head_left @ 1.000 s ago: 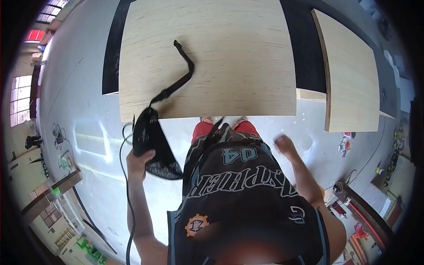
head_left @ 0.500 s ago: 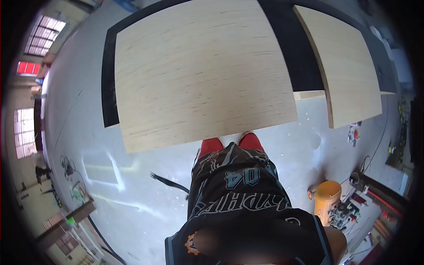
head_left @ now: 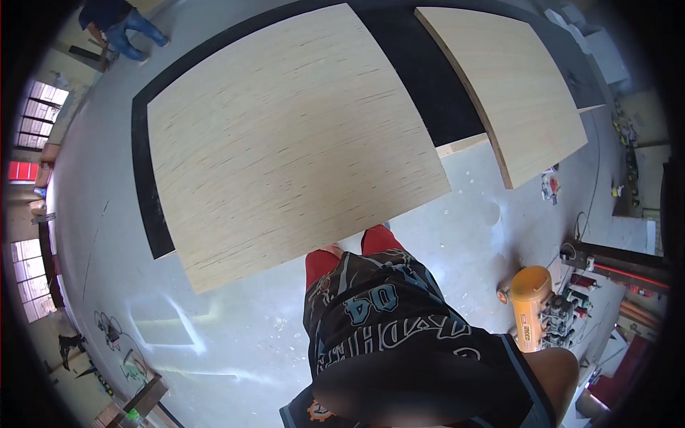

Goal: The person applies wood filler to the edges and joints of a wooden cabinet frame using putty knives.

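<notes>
A large pale plywood sheet lies on a black-topped table, its near edge close to my red-clad legs. A second, narrower plywood board rests at the right of the same black surface, with a dark strip between the two. Neither my left hand nor my right hand can be made out. A small skin-coloured patch shows beside my leg at the sheet's near edge, too small to identify.
Another person in blue trousers stands at the upper left. An orange air compressor is on the floor at the right, beside machine parts. Cables and tools lie at the lower left.
The view has turned, so the boards now appear farther left and tilted. The other person has come into view at the upper left. The dark strap by my leg is no longer visible.
</notes>
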Demonstrator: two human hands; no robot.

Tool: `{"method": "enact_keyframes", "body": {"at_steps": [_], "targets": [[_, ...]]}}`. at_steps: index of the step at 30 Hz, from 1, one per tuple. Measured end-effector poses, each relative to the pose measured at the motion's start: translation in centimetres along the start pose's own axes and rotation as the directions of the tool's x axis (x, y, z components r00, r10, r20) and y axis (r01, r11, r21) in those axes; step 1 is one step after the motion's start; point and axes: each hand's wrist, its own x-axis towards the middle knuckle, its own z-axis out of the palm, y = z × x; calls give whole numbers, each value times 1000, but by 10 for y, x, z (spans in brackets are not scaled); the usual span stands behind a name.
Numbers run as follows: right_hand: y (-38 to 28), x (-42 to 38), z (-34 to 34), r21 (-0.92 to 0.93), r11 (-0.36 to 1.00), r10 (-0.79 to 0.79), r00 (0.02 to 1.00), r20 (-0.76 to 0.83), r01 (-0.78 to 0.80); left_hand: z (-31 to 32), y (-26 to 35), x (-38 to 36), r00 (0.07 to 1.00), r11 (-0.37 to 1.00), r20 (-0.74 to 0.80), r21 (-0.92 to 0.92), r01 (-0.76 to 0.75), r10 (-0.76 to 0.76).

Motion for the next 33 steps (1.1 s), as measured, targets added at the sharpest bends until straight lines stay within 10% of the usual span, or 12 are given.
{"method": "enact_keyframes", "body": {"at_steps": [19, 33], "targets": [[-25, -68, -48, 5, 999, 51, 972, -231, -52, -23, 46, 137, 981, 973, 196, 228, -30, -15], [-33, -75, 93, 193, 980, 66, 996, -57, -54, -114, -19, 54, 990, 964, 27, 226, -142, 139]]}}
